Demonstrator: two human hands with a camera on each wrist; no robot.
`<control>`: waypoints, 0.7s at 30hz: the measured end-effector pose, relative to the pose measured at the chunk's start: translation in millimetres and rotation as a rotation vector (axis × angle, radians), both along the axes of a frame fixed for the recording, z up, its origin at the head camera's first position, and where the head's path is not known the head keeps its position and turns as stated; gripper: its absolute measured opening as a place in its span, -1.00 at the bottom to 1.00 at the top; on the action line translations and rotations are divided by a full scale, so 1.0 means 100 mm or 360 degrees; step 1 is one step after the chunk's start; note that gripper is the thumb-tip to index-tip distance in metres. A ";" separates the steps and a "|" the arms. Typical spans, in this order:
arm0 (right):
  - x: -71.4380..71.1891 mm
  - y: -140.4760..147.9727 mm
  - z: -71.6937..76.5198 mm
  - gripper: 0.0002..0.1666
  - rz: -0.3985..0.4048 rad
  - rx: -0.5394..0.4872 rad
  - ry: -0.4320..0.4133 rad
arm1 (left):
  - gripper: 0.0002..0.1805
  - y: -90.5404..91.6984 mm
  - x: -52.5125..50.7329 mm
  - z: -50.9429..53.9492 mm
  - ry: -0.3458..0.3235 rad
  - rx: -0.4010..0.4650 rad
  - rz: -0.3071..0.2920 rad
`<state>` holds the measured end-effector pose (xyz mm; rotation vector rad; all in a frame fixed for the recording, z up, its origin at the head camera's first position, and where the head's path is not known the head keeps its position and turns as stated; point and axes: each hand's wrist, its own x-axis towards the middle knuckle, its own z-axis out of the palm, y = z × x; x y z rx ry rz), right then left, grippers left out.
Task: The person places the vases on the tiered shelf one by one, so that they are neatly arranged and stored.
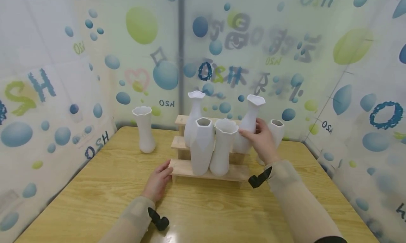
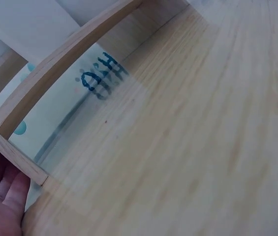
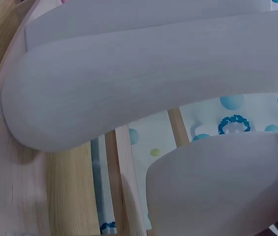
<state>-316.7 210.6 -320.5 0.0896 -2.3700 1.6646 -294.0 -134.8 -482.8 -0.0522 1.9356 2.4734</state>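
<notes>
Pale sleeves (image 1: 298,197) up front, right hand (image 1: 262,140) has its fingers round a white vase (image 1: 249,119) right on the wooden stand (image 1: 239,171), left hand (image 1: 158,182) grips the stand's left end (fingers tucked underneath).

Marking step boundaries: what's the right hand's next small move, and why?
Probably seat the held vase on the middle shelf: the right hand grips it with its base close to that shelf, contact unclear, and the left hand touches the lowest shelf at its end.
</notes>
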 end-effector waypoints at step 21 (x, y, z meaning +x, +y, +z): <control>-0.22 -0.23 -0.05 -0.20 0.0067 0.0006 -0.0008 | -0.42 0.01 0.00 0.00 -0.0006 -0.0021 0.0003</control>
